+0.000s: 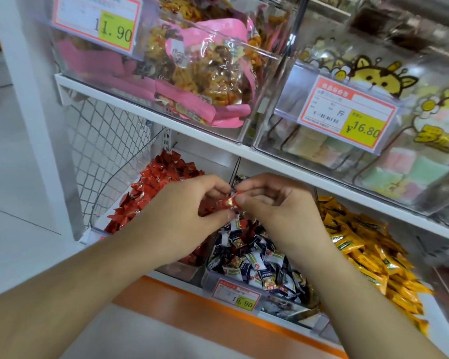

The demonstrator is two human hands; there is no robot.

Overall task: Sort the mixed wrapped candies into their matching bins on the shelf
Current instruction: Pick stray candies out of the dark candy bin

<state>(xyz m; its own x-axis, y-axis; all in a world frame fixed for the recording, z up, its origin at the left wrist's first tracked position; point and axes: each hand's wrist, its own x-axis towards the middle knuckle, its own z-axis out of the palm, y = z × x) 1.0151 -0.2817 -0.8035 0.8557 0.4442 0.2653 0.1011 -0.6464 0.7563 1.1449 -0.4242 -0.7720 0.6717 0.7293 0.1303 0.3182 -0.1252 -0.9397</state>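
Both hands meet over the lower shelf, pinching one red wrapped candy (228,203) between them. My left hand (189,208) holds its left end and my right hand (278,206) holds its right end. Under the hands lies the middle bin (244,281) of dark blue and white wrapped candies (257,265), with a few red ones mixed in near the top. To the left stands a clear bin (99,203) full of red wrapped candies (161,177). On the right, yellow wrapped candies (360,244) fill a third bin.
A white shelf board (166,123) runs just above the hands, carrying clear bins of pink snack packs (192,73) and pastel sweets (410,172). Price tags (235,295) hang on the bin fronts. A wire mesh panel (106,151) closes the left side. An orange base strip (205,320) runs below.
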